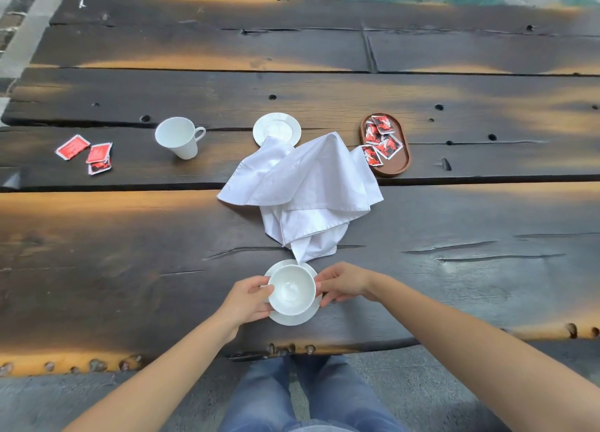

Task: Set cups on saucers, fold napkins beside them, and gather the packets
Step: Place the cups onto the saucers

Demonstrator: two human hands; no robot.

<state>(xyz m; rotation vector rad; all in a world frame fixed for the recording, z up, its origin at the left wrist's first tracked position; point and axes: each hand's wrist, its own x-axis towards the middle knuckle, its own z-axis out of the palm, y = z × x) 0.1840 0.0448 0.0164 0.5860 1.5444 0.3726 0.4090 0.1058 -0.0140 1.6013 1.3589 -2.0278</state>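
On the dark plank table (130, 269), both hands' grip holds an upright cup (291, 289), mouth up.

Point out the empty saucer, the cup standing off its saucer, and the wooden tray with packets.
empty saucer (276, 127): head view, bare centre of the plate.
loose cup (178, 136): head view, its outer wall.
wooden tray (404, 149): head view, right rim.

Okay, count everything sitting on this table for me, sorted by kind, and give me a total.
Cups: 2, one between the left hand and right hand at, one at
Saucers: 2
Napkin pile: 1
Wooden tray: 1
Red packets: about 8; 3 loose, about 5 on the tray
Total: about 14
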